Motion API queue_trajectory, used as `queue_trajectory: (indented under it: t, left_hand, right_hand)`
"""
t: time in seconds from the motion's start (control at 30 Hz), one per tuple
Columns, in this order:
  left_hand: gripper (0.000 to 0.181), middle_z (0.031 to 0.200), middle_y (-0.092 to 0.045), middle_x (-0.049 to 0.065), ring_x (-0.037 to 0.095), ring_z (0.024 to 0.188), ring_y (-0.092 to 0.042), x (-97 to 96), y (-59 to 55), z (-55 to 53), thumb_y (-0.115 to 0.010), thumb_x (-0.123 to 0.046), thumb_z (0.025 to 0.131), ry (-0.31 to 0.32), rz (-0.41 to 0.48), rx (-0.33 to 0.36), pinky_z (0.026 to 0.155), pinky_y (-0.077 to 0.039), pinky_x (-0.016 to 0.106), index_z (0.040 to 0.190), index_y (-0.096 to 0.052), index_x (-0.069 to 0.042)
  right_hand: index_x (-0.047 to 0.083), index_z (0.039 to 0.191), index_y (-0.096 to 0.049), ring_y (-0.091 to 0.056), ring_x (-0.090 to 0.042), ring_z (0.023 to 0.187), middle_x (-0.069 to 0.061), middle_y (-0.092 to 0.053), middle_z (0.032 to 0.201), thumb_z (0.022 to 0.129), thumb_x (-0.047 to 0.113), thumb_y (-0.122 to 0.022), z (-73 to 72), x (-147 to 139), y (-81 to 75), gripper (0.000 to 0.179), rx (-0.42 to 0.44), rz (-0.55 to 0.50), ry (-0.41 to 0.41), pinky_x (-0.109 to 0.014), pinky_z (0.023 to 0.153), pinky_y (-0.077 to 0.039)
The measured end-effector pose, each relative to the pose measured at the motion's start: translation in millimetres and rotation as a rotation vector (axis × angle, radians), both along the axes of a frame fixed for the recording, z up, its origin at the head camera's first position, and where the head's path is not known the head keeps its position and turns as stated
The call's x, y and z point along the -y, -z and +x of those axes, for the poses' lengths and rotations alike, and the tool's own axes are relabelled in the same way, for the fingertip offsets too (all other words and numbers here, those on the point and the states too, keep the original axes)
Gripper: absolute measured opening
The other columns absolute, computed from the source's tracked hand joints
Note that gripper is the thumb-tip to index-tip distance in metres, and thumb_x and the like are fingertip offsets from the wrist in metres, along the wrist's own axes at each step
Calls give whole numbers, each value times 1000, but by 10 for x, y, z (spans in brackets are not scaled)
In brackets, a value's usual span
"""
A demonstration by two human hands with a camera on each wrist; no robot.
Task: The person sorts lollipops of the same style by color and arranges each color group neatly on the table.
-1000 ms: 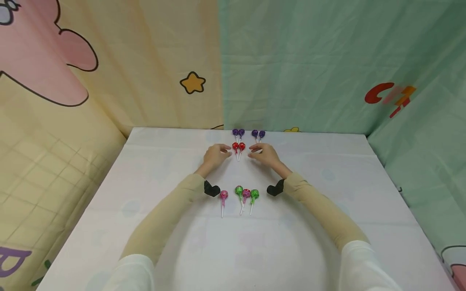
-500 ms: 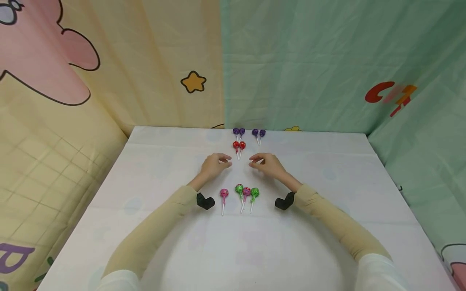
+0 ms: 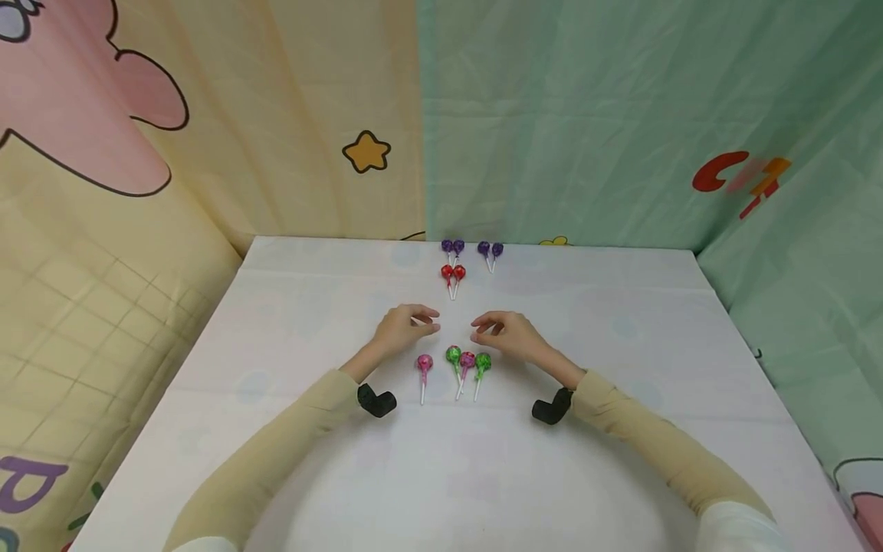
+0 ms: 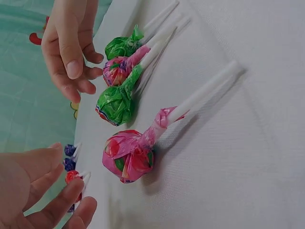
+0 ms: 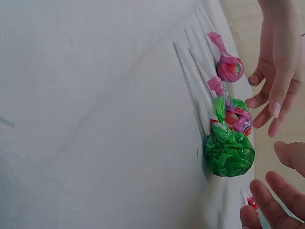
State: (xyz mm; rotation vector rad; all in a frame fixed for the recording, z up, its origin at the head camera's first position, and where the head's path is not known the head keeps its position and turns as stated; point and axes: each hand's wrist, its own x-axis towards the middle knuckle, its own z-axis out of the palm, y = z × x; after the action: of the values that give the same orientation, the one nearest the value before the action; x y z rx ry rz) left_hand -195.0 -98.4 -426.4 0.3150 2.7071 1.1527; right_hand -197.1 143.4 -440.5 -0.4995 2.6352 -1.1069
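Observation:
On the white table [image 3: 290, 322] lie a lone pink lollipop [image 3: 424, 363] and, to its right, a close group of a green lollipop [image 3: 453, 355], a pink one [image 3: 467, 360] and a second green one [image 3: 483, 361]. My left hand [image 3: 412, 326] hovers just beyond the lone pink lollipop [image 4: 128, 157], fingers loosely curled and holding nothing. My right hand [image 3: 491, 331] hovers just beyond the group, also loosely curled and holding nothing. The right wrist view shows the nearest green lollipop [image 5: 228, 152] close to my right fingertips [image 5: 274, 198].
Farther back lie two red lollipops [image 3: 452, 273] and two pairs of purple lollipops [image 3: 452, 247] [image 3: 490, 248] near the table's far edge. Yellow and green cartoon cloth walls [image 3: 552, 115] close in the table at the back and sides.
Both hands have drawn back toward me, from either side of the red lollipops to just beyond the pink and green ones. No lollipop has moved.

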Motion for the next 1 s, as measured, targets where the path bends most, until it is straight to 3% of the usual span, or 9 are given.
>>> queue_trajectory:
  t: [0.27,0.47,0.63,0.77,1.0]
  left_hand:
    - [36,107,-71,9,19,89,-65,91,14,167,-70,-27,88,74,28,42,79,-51,32,119,-67,-10]
    - [37,104,-71,9,17,86,-63,162,37,285,-75,-24,84,120,13,65,75,-50,28,117,-68,-8]
    - [36,101,-71,4,12,78,-57,185,81,343,-78,-23,80,131,-32,56,69,-45,24,113,-70,-11]
    - [32,95,-71,2,10,70,-51,196,115,381,-79,-21,79,123,-49,43,62,-40,22,109,-72,-11]
    - [29,95,-73,2,9,71,-49,190,140,407,-80,-19,78,82,-40,40,62,-39,22,105,-75,-11]
  right_hand:
    - [12,111,-71,-59,-20,95,-3,-72,99,86,25,-70,173,-18,21,29,-56,45,-72,-32,78,-47]
    - [10,109,-72,-60,-21,96,-3,-73,97,85,22,-72,232,-1,62,27,-121,35,-129,-41,87,-47]
    - [9,105,-73,-58,-14,82,-2,-74,92,82,21,-75,257,30,99,25,-140,10,-142,-32,76,-46]
    - [10,103,-74,-47,-8,68,-1,-74,90,81,23,-77,269,54,143,25,-150,24,-150,-22,65,-37]
    - [8,101,-74,-41,-7,60,-1,-74,87,80,24,-78,283,76,169,27,-166,6,-155,-20,58,-33]
